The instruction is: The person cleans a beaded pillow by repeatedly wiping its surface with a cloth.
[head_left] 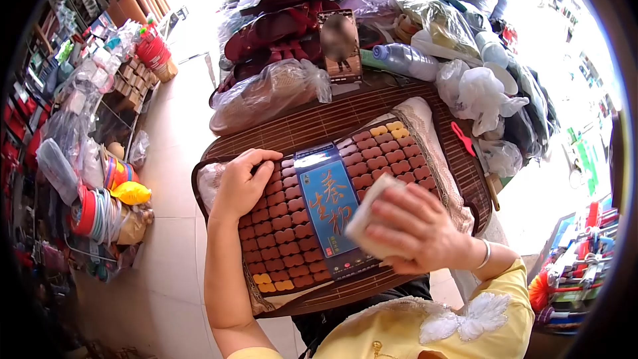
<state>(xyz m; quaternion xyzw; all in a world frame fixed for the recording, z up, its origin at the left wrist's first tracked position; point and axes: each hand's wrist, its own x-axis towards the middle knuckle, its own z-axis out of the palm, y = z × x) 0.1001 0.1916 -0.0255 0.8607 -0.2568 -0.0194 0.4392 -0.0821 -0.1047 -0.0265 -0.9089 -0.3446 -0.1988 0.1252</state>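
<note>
A pillow (279, 252) faced with reddish-brown tiles, yellow ones at two corners, lies across a brown slatted mat (266, 133). Around its middle runs a blue paper band (323, 206) with gold characters. My left hand (246, 179) grips the pillow's upper left edge, fingers bent over the tiles. In my right hand (419, 229) is a folded white cloth (372, 226), held over the right part of the band and the tiles beside it. The right fingers are slightly blurred. The cloth hides part of the band; whether it touches the surface I cannot tell.
Bagged shoes (279, 33), a boxed item (340, 46) and a plastic bottle (405, 61) crowd the mat's far side. A red-handled tool (463, 138) lies at right. Shelves of goods (86, 113) stand left across the tiled floor; more goods (578, 266) are at right.
</note>
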